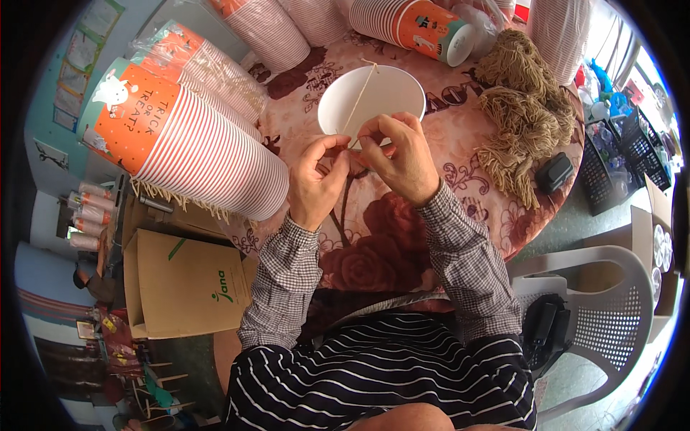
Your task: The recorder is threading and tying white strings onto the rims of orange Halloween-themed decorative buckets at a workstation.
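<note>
A paper tub [392,86], white inside, lies on the table with its mouth facing up toward me. Thin beige string [363,93] is tied at its far rim and runs across the mouth to my fingers at the near rim. My left hand [320,183] pinches at the near rim beside the string; its fingertips are closed. Thumb and fingers of my right hand [402,154] are closed on the string's end just to the right. A bit of the orange outer wall shows between the hands, and the exact grip there is partly hidden.
Nested orange-printed tubs [208,154] lean at the left, with wrapped stacks [269,36] behind. Bundled beige string [521,118] lies on the flowered tablecloth [366,244] at the right, by a small black case [554,172]. A cardboard box [187,284] and grey plastic chair [611,309] flank me.
</note>
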